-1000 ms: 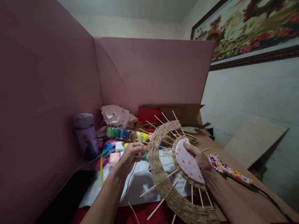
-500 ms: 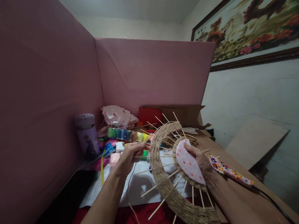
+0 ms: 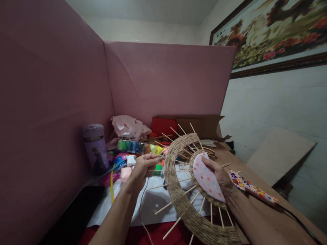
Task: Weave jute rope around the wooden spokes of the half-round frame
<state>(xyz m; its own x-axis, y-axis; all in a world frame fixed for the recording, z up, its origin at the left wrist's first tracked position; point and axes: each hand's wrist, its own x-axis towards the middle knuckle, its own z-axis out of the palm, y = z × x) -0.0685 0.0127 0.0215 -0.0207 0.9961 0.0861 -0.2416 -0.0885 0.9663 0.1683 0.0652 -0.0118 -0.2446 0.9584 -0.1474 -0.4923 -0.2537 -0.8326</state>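
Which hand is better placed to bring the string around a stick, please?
Probably the left hand: it is at the outer sticks, with the string hanging just below it. The right hand seems less free, gripping the spotted centre of the woven piece.

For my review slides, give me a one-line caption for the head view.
Right grip holding the dotted centre of a half-round twine weave, left grip at its outer stick ends.
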